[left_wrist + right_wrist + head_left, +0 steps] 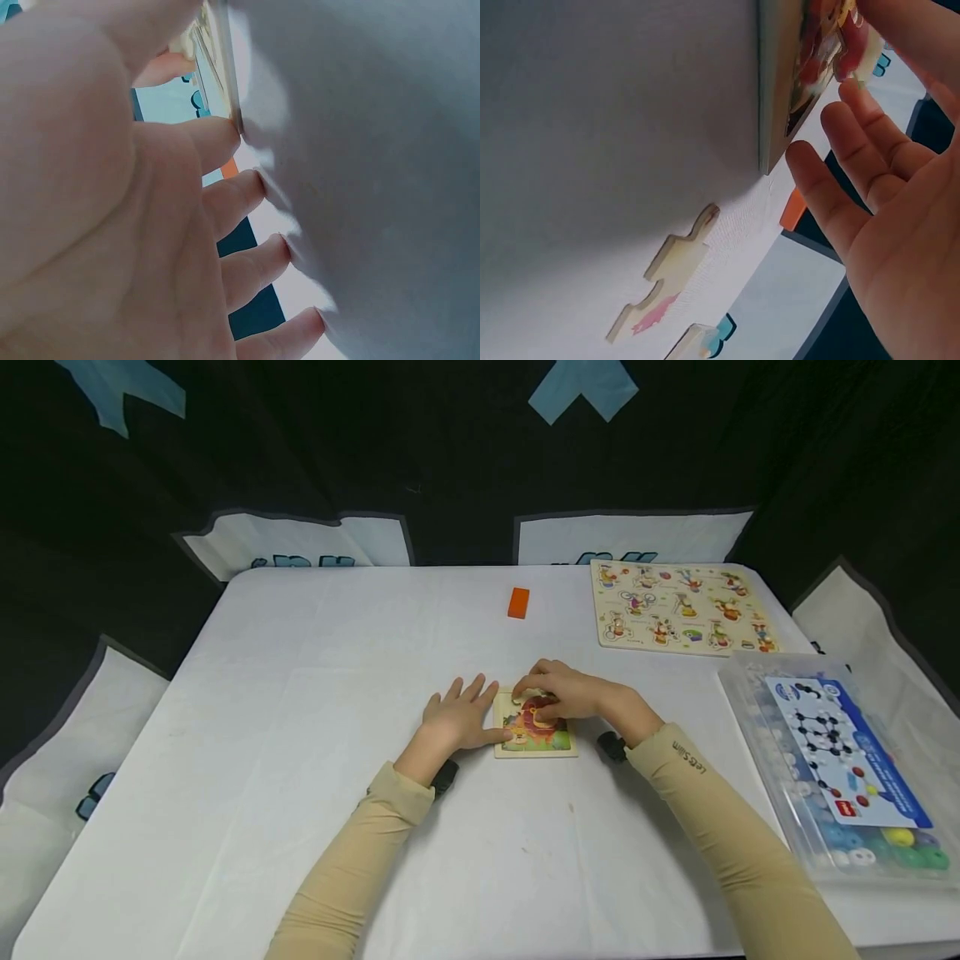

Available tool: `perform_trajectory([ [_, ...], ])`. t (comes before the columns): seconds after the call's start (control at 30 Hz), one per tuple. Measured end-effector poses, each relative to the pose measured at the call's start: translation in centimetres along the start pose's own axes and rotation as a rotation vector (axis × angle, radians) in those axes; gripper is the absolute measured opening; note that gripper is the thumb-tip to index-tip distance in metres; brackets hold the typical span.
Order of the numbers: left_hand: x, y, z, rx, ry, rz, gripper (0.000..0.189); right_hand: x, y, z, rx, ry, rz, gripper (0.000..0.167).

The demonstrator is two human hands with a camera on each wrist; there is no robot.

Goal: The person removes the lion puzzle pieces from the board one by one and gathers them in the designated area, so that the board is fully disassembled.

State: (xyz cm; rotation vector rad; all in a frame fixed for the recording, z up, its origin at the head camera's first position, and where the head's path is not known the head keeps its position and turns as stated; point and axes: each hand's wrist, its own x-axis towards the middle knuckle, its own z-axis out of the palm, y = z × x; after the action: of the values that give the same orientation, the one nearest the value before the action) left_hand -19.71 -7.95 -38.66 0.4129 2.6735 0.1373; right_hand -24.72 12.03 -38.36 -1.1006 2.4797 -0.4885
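Note:
A small wooden jigsaw puzzle with a colourful lion-like picture lies flat on the white table between both hands. My left hand is spread with straight fingers, its fingertips on the cloth and its thumb across the puzzle's left edge. In the left wrist view the index fingertip meets the corner of the puzzle frame. Over the puzzle's upper right, my right hand pinches a puzzle piece between thumb and fingers, lifted at a tilt. Another puzzle piece, pale with a pink patch, rests on the table beside the frame.
An orange block lies beyond the puzzle. At the back right is a large wooden picture board. A clear plastic box of coloured balls, with a blue and white card, stands along the right edge. Dark curtain hangs behind the table.

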Motion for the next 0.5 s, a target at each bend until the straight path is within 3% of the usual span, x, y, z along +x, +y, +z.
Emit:
perform_trajectory([
  [0.5,-0.12,-0.04,-0.01,-0.007,0.013,0.007,0.085,0.24,0.28,-0.09,0.077,0.051,-0.050,0.031],
])
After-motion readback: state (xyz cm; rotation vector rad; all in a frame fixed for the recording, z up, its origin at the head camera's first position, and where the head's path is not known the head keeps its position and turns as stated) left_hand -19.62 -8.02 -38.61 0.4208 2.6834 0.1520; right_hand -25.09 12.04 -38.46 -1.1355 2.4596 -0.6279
